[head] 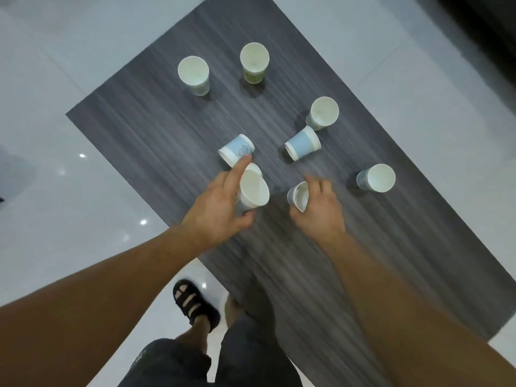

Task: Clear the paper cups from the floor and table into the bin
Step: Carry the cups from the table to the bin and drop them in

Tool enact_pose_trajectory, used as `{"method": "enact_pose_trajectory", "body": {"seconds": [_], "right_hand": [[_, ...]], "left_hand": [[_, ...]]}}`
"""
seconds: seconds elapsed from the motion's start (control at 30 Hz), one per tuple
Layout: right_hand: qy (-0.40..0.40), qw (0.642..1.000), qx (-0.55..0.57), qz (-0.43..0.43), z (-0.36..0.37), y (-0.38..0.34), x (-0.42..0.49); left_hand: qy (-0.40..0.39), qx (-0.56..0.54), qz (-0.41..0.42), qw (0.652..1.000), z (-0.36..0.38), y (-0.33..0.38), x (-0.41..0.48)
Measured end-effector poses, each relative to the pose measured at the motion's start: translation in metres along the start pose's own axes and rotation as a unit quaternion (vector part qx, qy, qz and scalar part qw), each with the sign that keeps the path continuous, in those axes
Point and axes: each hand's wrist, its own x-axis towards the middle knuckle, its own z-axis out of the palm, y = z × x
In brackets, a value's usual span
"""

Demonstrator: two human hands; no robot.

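Head view: looks straight down on a dark grey wood-grain table (139, 121) with glossy white floor tiles (55, 79) round it.
Left hand (220, 202): thumb and fingers are curled round the white cup (252, 191). Its mouth faces the camera and it is held close over the tabletop near the near-left edge. A second rim shows behind it; cannot tell if it is a nested pair.
Left index finger (237, 171): stretched out, tip at the side of the printed blue cup (236, 150).
Right hand (321, 208): motion-blurred. Fingers are wrapped round the squashed cup (298, 197), whose rim is bent out of round, over the middle of the table.
Printed blue cup: lies on its side on the table, mouth to the lower left, just beyond the left hand.
Plain blue cup (302, 143): also on its side, mouth to the lower left, just beside the centre-right cup (322, 113), which stands upright.
Far end: the far-left cup (193, 74) and the green cup (254, 62) both stand upright, near each other.
Right-edge cup (375, 178): upright, alone, apart from the right hand.
Below the table edge: a foot in a black sandal (195, 303) on the tiles, and dark shorts (167, 364).
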Motion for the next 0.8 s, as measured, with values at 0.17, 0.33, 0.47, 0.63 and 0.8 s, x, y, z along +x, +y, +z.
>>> {"method": "enact_pose_trajectory", "body": {"seconds": [0.17,0.33,0.47,0.63,0.8], "right_hand": [[0.002,0.998,0.005,-0.069,-0.015,-0.067,-0.046],[-0.012,0.987,-0.026,-0.16,-0.016,-0.139,-0.114],[-0.028,0.968,-0.074,-0.237,-0.007,-0.2,-0.18],[-0.075,0.923,-0.129,-0.355,0.031,-0.269,-0.267],[-0.136,0.849,-0.179,-0.478,0.064,-0.324,-0.331]], "left_hand": [[0.062,0.008,-0.021,0.998,-0.035,-0.009,-0.054],[0.18,0.02,-0.047,0.982,-0.083,-0.034,-0.15],[0.271,-0.004,-0.098,0.958,-0.119,-0.053,-0.254],[0.337,-0.046,-0.19,0.921,-0.129,-0.081,-0.384],[0.437,-0.091,-0.306,0.841,-0.106,-0.107,-0.505]]}}
